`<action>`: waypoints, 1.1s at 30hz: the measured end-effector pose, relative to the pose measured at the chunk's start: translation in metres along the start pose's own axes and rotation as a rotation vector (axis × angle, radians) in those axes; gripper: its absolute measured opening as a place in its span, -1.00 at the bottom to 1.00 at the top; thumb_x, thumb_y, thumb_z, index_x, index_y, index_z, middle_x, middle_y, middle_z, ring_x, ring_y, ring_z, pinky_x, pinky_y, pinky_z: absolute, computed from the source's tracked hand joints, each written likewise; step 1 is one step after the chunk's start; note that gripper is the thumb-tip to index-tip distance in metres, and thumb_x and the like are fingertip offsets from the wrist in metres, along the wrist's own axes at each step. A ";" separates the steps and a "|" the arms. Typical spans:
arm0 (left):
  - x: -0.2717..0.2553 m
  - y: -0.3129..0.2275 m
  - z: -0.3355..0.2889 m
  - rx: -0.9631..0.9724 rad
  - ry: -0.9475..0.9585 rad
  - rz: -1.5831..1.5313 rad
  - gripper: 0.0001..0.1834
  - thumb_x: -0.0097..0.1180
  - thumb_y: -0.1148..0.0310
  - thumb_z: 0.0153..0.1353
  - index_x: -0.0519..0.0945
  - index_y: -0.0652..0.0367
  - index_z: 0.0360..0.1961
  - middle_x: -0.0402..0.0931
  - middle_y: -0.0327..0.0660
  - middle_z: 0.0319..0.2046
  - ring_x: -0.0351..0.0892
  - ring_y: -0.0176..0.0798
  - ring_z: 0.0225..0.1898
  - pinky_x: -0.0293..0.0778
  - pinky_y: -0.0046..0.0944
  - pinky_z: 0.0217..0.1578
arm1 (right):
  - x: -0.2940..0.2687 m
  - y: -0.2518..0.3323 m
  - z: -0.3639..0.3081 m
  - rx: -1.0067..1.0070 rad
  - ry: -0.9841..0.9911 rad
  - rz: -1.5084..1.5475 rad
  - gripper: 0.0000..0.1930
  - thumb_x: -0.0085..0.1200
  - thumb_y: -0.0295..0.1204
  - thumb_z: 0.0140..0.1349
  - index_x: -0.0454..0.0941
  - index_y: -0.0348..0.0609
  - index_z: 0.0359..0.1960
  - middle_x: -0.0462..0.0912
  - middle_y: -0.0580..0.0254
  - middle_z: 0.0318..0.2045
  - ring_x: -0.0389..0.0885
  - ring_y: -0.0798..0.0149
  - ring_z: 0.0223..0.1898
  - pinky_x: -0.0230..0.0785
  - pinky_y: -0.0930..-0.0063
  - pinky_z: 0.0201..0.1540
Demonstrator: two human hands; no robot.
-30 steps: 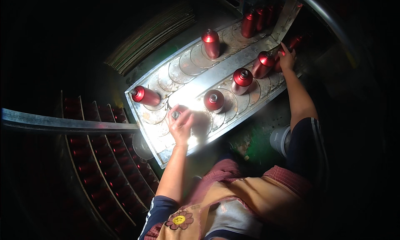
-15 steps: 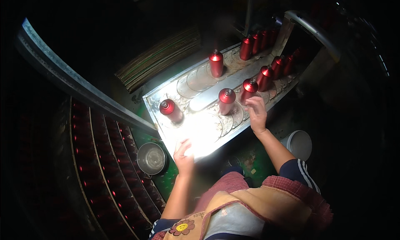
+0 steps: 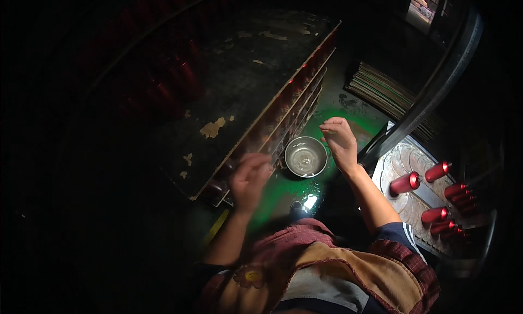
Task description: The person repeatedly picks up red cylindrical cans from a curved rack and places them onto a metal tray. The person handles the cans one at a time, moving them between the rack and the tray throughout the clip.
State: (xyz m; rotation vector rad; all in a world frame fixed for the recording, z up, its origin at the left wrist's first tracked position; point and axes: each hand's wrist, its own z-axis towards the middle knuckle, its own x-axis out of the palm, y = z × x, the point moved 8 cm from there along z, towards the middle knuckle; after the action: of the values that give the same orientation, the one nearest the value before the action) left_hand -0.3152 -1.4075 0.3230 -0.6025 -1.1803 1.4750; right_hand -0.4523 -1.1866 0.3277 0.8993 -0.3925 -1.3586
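My left hand (image 3: 250, 180) hangs in the air beside the front edge of a stacked rack. Motion smears its fingers, so I cannot make out their pose. My right hand (image 3: 342, 145) is raised just right of a round metal bowl (image 3: 321, 168), its fingers loosely bent and nothing visible in them. To the right, a red metal bottle (image 3: 404, 184) with a narrow neck stands on a lit metal conveyor table (image 3: 400, 158). Behind it another red bottle (image 3: 437, 171) and several more stand in rows.
On the left, the rack's dark top board (image 3: 234, 107) has peeling patches, with red bottles in shadow on the tiers beneath. A curved metal post (image 3: 444, 85) rises beside the conveyor. Flat sheets (image 3: 381, 88) are stacked behind it. The green floor (image 3: 294, 194) looks wet.
My view has swung left, from the conveyor to the rack and the bowl. Both hands have come away from the conveyor, and the bottles now appear at the right.
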 end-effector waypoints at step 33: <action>-0.224 -0.065 0.106 0.238 -0.594 -0.074 -0.41 0.24 0.42 0.15 0.40 0.30 0.22 0.38 -0.02 0.25 0.44 0.00 0.20 0.41 0.04 0.21 | 0.116 -0.107 0.185 0.481 -0.244 0.740 -0.42 0.20 -0.24 0.27 0.34 -0.01 0.30 0.55 0.22 -0.04 0.56 0.23 -0.02 0.49 0.29 0.01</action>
State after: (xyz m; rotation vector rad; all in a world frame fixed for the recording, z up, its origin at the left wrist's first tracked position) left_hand -0.3180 -1.6590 0.3697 0.0569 -1.4211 1.7568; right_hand -0.6308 -1.3512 0.3346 0.8454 -1.1511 -0.6861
